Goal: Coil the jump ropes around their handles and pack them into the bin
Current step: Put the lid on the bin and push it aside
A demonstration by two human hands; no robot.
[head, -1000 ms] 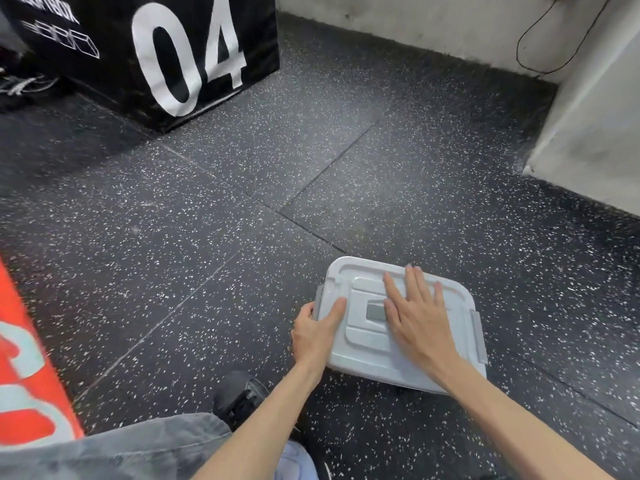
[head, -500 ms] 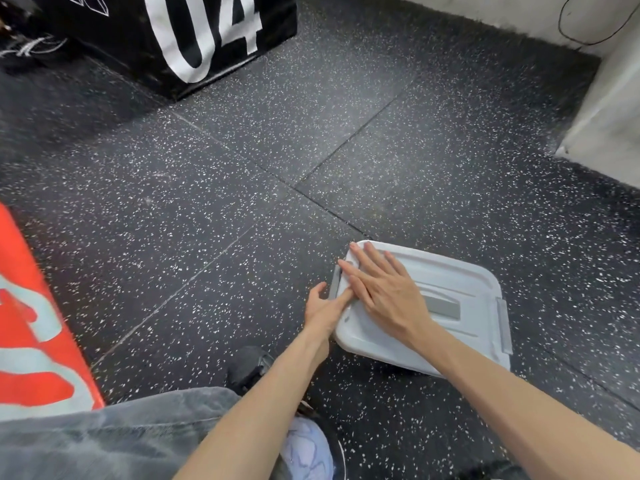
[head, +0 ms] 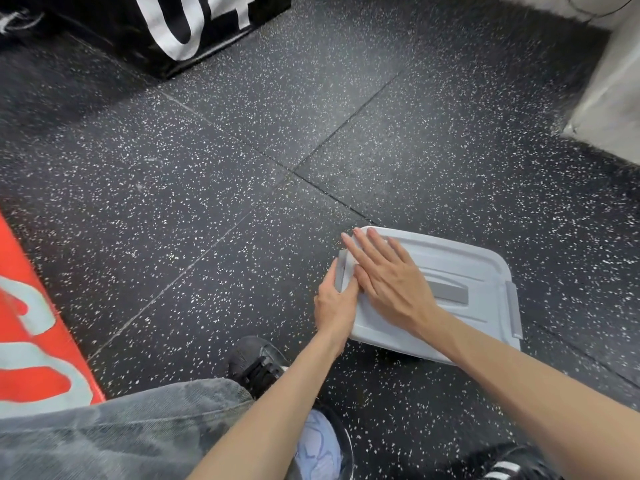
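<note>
Pale grey plastic bin [head: 460,268] sits lidded on the speckled black rubber floor [head: 242,168], near right. Right hand [head: 388,282] presses flat on top, left hand [head: 334,303] grips its left-end latch [head: 341,268]. Black box [head: 194,26] far left reads "04".

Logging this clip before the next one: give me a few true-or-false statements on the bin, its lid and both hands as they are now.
1. The lid is on the grey bin. True.
2. The right hand lies flat on the lid, fingers straight. True.
3. The left hand rests on the floor, clear of the bin. False: it is at the bin's left end by the latch.
4. A jump rope lies loose on the floor beside the bin. False: no rope is in view.
5. The black box stands against the bin. False: it stands far off, up left.
</note>
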